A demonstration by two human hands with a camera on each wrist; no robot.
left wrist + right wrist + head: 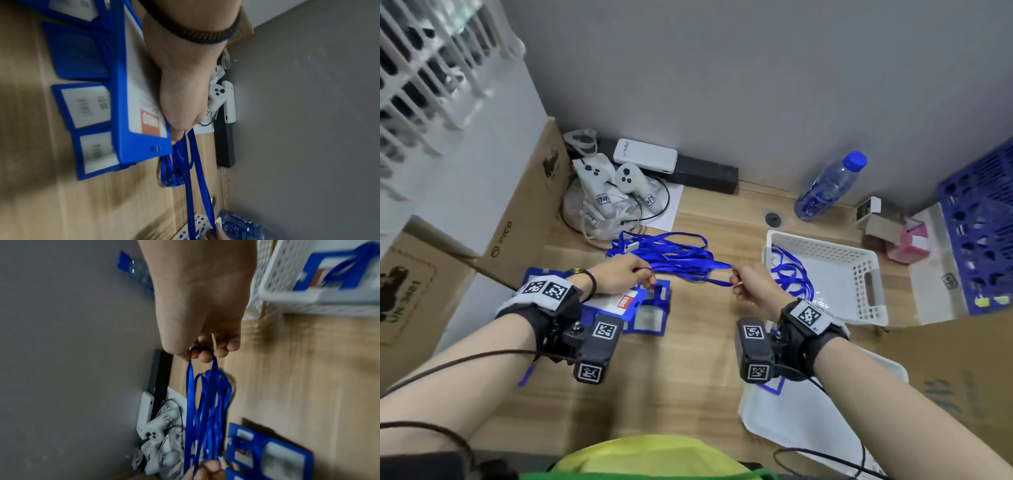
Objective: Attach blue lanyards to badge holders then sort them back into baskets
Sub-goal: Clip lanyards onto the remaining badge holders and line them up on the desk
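Note:
A blue lanyard (709, 277) is stretched between my hands above the wooden table. My left hand (648, 274) pinches one end and also holds a blue badge holder (144, 97) with a white card and red strip. My right hand (735, 281) pinches the loop end (202, 352) of the lanyard. Behind the hands lies a tangled pile of blue lanyards (671, 251). More blue badge holders (650, 317) lie flat under my left hand. To the right, a white perforated basket (866, 284) holds a badge holder (339, 272) with its lanyard.
A water bottle (828, 185) lies at the back right, beside small boxes (893, 229) and a blue crate (979, 233). White controllers (613, 185) and cables sit at the back left. Cardboard boxes (517, 219) line the left edge. A white tray (808, 421) lies front right.

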